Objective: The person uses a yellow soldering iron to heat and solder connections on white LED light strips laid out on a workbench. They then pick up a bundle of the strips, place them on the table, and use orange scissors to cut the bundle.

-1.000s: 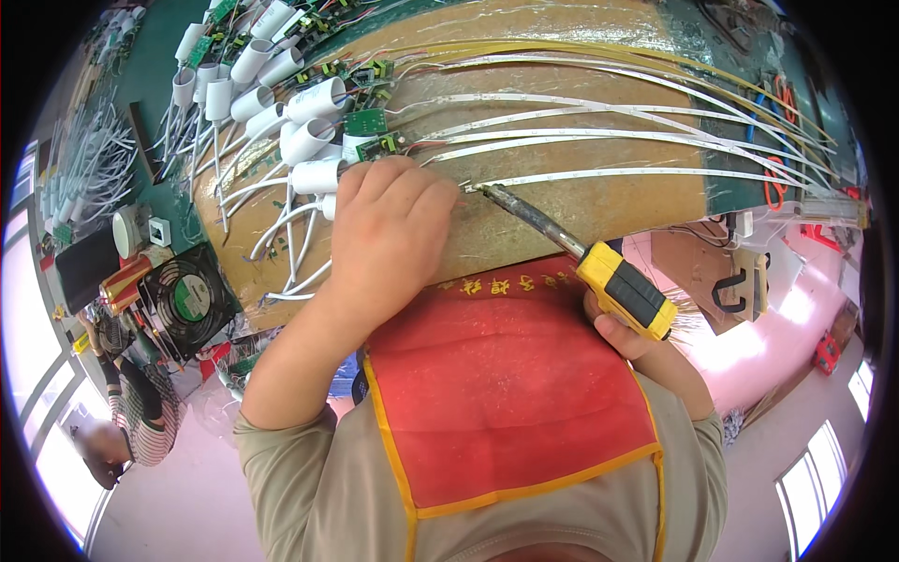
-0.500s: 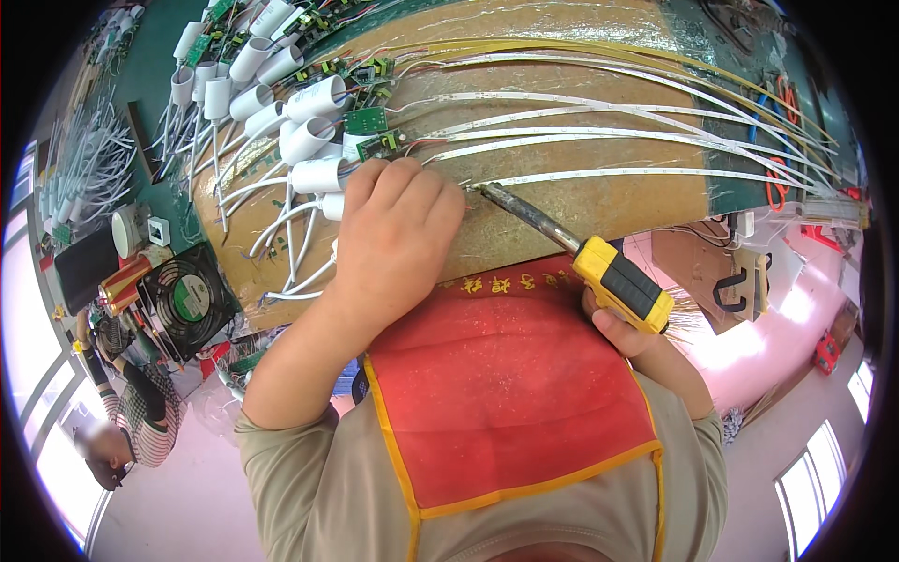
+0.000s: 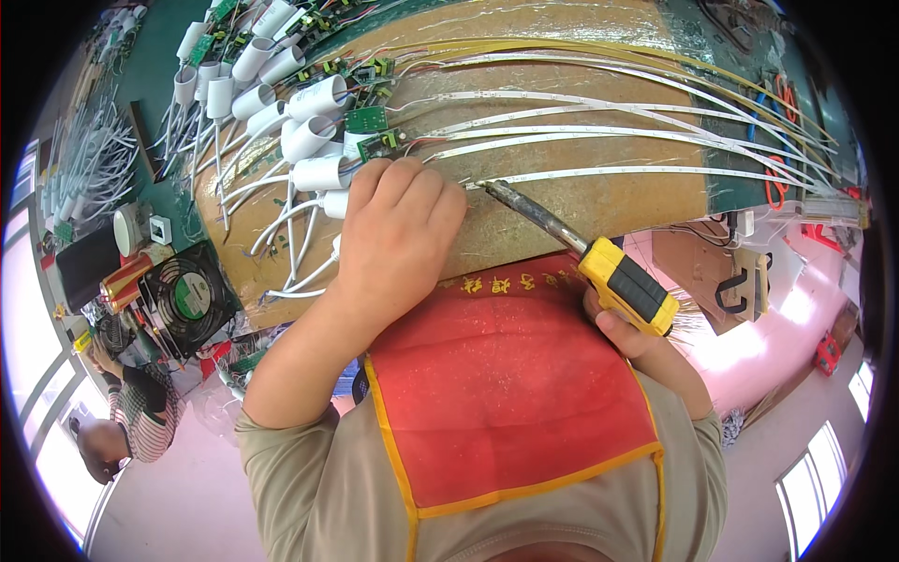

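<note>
A: Passable left of the left hand [image 3: 398,239]?
B: Blocked there, crammed with white cylinders [image 3: 318,173] and looped white cables [image 3: 292,296]. Closed off just beyond it, by green circuit boards [image 3: 378,144].
A: And between that hand and the soldering iron [image 3: 592,257]?
B: Open over a wedge of bare brown board [image 3: 492,242], narrowing toward the tip.
A: Right of the iron?
B: Free up to the lowest white strip [image 3: 609,171]; crossed farther away by more strips [image 3: 599,132], overlapping toward the right.
</note>
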A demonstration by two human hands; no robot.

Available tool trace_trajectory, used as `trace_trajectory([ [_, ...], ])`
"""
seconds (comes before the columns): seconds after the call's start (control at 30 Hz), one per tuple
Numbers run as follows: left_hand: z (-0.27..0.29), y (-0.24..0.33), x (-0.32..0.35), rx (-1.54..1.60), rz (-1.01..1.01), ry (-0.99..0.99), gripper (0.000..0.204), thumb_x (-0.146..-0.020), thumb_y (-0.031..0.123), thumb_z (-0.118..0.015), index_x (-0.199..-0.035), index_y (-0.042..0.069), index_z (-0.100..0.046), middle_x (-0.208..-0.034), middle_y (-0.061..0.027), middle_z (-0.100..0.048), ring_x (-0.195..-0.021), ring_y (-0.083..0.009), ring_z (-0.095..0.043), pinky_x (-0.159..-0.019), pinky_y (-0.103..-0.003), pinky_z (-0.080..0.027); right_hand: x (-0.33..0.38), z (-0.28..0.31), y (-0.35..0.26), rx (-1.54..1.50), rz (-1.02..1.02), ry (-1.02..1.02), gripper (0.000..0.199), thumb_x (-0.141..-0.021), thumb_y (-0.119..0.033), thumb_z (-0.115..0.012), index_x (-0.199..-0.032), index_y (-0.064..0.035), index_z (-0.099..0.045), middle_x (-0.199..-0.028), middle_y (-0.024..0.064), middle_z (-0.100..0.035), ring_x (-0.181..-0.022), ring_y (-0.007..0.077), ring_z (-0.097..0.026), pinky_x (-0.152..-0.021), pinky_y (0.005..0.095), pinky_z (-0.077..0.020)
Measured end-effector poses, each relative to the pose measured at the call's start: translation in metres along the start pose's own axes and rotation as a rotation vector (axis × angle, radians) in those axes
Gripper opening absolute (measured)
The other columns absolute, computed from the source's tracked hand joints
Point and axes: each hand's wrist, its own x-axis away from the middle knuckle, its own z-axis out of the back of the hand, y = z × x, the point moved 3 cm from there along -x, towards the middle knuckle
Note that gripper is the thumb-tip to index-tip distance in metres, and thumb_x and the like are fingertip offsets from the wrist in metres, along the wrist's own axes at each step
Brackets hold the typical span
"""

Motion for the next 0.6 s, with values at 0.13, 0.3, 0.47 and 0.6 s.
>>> trace_trajectory([
  [0.13, 0.0000, 0.0001, -0.0004, 0.003, 0.000, -0.005, 0.020, -0.072, 0.009, -0.068, -0.091, 0.007, -0.064, -0.092, -0.0057, -0.063, -0.096, -0.0258, -0.062, -0.088, -0.041, -0.047, 0.0007, -0.0011, -0.0028, -0.033, 0.029, 0.028, 0.020, -0.086, -0.016, -0.069, -0.093, 0.0000, -0.059, -0.081, 0.0092, -0.058, -0.071, 0.0225, -0.055, -0.064, 0.0354, -0.0435],
  [0.3, 0.0015, 0.0007, -0.0001, 0.004, 0.005, -0.005, 0.021, -0.071, 0.008, -0.067, -0.091, 0.007, -0.064, -0.092, -0.0058, -0.063, -0.096, -0.0260, -0.062, -0.088, -0.041, -0.047, 0.0032, 0.0034, -0.0016, -0.027, 0.025, -0.006, 0.020, -0.086, -0.014, -0.069, -0.095, 0.0006, -0.059, -0.082, 0.0095, -0.058, -0.071, 0.0226, -0.055, -0.065, 0.0354, -0.0441],
  [0.47, 0.0005, 0.0000, 0.0000, 0.007, 0.003, 0.002, 0.021, -0.071, 0.007, -0.068, -0.091, 0.007, -0.064, -0.092, -0.0058, -0.063, -0.096, -0.0261, -0.062, -0.088, -0.041, -0.047, 0.0019, 0.0021, -0.0031, -0.050, 0.028, 0.021, 0.021, -0.085, -0.012, -0.069, -0.097, 0.0017, -0.058, -0.083, 0.0101, -0.058, -0.073, 0.0226, -0.055, -0.067, 0.0358, -0.0450],
  [0.6, -0.0001, 0.0002, -0.0002, 0.009, 0.001, 0.003, 0.019, -0.072, 0.008, -0.068, -0.091, 0.007, -0.064, -0.092, -0.0057, -0.063, -0.097, -0.0260, -0.062, -0.088, -0.041, -0.047, 0.0035, 0.0020, -0.0046, -0.030, 0.009, 0.042, 0.022, -0.085, -0.012, -0.069, -0.098, 0.0018, -0.058, -0.085, 0.0109, -0.059, -0.076, 0.0240, -0.057, -0.069, 0.0365, -0.0460],
])
